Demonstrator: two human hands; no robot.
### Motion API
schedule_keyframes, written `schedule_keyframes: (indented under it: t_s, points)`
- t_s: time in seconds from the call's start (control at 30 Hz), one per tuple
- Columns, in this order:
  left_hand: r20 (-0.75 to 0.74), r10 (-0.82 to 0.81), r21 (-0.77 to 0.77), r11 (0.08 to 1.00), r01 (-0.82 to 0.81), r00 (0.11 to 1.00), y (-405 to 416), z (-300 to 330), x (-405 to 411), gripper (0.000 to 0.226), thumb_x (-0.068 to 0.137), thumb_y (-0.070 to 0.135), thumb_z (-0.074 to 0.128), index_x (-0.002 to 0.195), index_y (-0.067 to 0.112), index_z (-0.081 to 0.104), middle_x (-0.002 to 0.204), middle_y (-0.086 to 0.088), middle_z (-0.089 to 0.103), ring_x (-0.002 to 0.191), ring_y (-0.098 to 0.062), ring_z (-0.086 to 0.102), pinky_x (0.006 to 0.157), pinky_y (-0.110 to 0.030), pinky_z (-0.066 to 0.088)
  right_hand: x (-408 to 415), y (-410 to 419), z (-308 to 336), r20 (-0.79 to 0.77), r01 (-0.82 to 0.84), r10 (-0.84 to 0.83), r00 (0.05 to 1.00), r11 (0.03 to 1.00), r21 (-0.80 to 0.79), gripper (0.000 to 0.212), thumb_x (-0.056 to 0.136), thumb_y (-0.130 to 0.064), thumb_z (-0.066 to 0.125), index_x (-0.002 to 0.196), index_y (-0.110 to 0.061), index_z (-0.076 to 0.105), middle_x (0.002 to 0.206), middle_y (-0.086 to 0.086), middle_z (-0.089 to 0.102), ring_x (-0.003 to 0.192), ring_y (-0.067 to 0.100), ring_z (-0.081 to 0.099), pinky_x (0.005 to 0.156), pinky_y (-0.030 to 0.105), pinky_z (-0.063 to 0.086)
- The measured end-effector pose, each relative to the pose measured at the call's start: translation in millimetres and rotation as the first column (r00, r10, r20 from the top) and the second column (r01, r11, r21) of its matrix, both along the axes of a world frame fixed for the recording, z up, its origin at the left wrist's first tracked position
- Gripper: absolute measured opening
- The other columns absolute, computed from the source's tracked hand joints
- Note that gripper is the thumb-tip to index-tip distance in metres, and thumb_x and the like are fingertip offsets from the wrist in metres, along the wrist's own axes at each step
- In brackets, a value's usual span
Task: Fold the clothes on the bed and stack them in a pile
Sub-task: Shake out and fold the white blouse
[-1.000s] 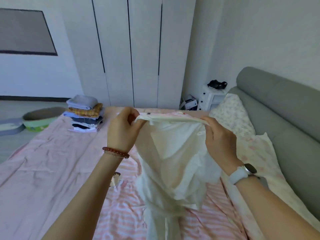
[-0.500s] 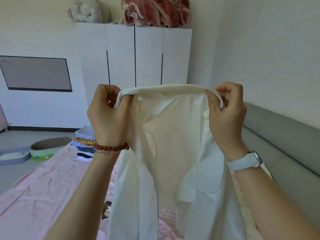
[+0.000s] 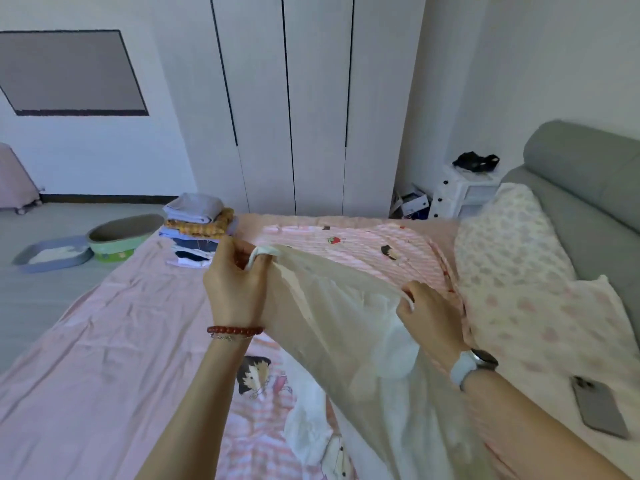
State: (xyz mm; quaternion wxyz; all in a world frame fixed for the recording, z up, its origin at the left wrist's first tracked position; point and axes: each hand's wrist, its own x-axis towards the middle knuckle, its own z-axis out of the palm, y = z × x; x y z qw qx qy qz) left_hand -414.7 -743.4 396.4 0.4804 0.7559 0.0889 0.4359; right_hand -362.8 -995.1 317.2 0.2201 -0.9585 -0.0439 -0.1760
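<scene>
Over the bed, left hand and right hand pinching white garment (fingers curled)

A white wardrobe with tall flat doors is set against the far wall. To its left, a grey rectangular panel is mounted on the white wall, above a dark skirting line. The floor is laid in pale grey boards. A small white drawer unit is placed in the corner, beside a grey padded headboard. The room is lit by soft, even daylight; the right wall is left plain.
</scene>
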Motion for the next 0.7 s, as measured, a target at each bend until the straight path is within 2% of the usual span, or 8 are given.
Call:
schedule_keyframes:
  t_s: [0.1, 0.17, 0.3, 0.4, 0.47, 0.57, 0.63, 0.7]
  points:
    - [-0.133, -0.074, 0.060, 0.995, 0.083, 0.988, 16, -35, 13, 0.038, 0.076, -0.003, 0.064, 0.066, 0.026, 0.041, 0.077, 0.006, 0.057, 0.065, -0.009, 0.049, 0.057, -0.002, 0.033, 13, -4, -32, -0.048, 0.020, -0.009, 0.999, 0.973, 0.230, 0.014, 0.083, -0.005, 0.053, 0.075, -0.016, 0.050, 0.077, 0.004, 0.048, 0.073, 0.024, 0.043, 0.061, 0.034, 0.036]
    - [-0.213, -0.127, 0.049, 0.989, 0.141, 0.969, 26, -54, 17, 0.037, 0.078, -0.004, 0.063, 0.067, 0.024, 0.041, 0.086, 0.007, 0.061, 0.070, -0.011, 0.052, 0.059, -0.005, 0.036, 19, -10, -38, -0.139, -0.025, 0.086, 0.987, 0.918, 0.396, 0.017, 0.087, -0.002, 0.053, 0.079, -0.017, 0.053, 0.075, 0.004, 0.053, 0.072, 0.022, 0.047, 0.064, 0.031, 0.036]
    - [-0.376, -0.156, 0.017, 0.984, 0.175, 0.913, 45, -79, 16, 0.026, 0.082, -0.001, 0.060, 0.073, 0.017, 0.044, 0.065, 0.003, 0.053, 0.065, -0.025, 0.047, 0.057, -0.032, 0.035, 19, -25, -29, -0.248, -0.112, 0.285, 0.926, 0.834, 0.540, 0.021, 0.090, -0.003, 0.054, 0.085, -0.023, 0.055, 0.081, 0.005, 0.060, 0.078, 0.019, 0.052, 0.069, 0.025, 0.038]
    - [-0.397, -0.198, -0.027, 0.979, 0.204, 0.896, 51, -89, 8, 0.030, 0.082, -0.007, 0.056, 0.072, 0.019, 0.046, 0.070, 0.003, 0.053, 0.071, -0.024, 0.048, 0.064, -0.032, 0.034, 8, -31, -22, -0.180, -0.172, 0.364, 0.914, 0.749, 0.640, 0.026, 0.088, 0.003, 0.055, 0.086, -0.023, 0.049, 0.075, 0.008, 0.055, 0.064, 0.006, 0.051, 0.061, 0.013, 0.040]
    - [-0.404, -0.205, -0.041, 0.978, 0.206, 0.891, 52, -93, 0, 0.025, 0.082, -0.009, 0.054, 0.074, 0.014, 0.048, 0.073, 0.000, 0.054, 0.073, -0.024, 0.049, 0.066, -0.032, 0.035, -4, -34, -19, -0.125, -0.228, 0.392, 0.912, 0.734, 0.640, 0.028, 0.087, 0.005, 0.056, 0.085, -0.020, 0.044, 0.074, 0.002, 0.050, 0.060, -0.004, 0.048, 0.060, 0.007, 0.039]
    - [-0.408, -0.179, -0.050, 0.984, 0.174, 0.895, 50, -97, -13, 0.019, 0.081, -0.009, 0.053, 0.078, 0.009, 0.050, 0.075, -0.004, 0.055, 0.075, -0.024, 0.050, 0.068, -0.033, 0.038, -24, -37, -19, -0.111, -0.324, 0.428, 0.897, 0.807, 0.495, 0.027, 0.086, 0.001, 0.060, 0.082, -0.022, 0.046, 0.083, -0.005, 0.051, 0.077, -0.008, 0.048, 0.072, 0.008, 0.036]
    - [-0.389, -0.153, -0.064, 0.988, 0.139, 0.908, 50, -96, -23, 0.018, 0.082, -0.010, 0.051, 0.081, 0.008, 0.050, 0.075, -0.003, 0.055, 0.075, -0.023, 0.050, 0.068, -0.031, 0.039, -40, -40, -21, -0.177, -0.355, 0.470, 0.865, 0.822, 0.445, 0.026, 0.086, -0.003, 0.062, 0.083, -0.027, 0.052, 0.088, -0.008, 0.056, 0.083, -0.009, 0.050, 0.073, 0.008, 0.037]
    - [-0.357, -0.141, -0.068, 0.990, 0.125, 0.924, 49, -95, -35, 0.018, 0.081, -0.011, 0.050, 0.083, 0.007, 0.051, 0.072, 0.001, 0.054, 0.072, -0.021, 0.050, 0.062, -0.017, 0.040, -56, -45, -26, -0.292, -0.364, 0.498, 0.817, 0.837, 0.410, 0.026, 0.087, -0.009, 0.062, 0.085, -0.034, 0.057, 0.094, -0.009, 0.058, 0.089, -0.007, 0.052, 0.076, 0.009, 0.040]
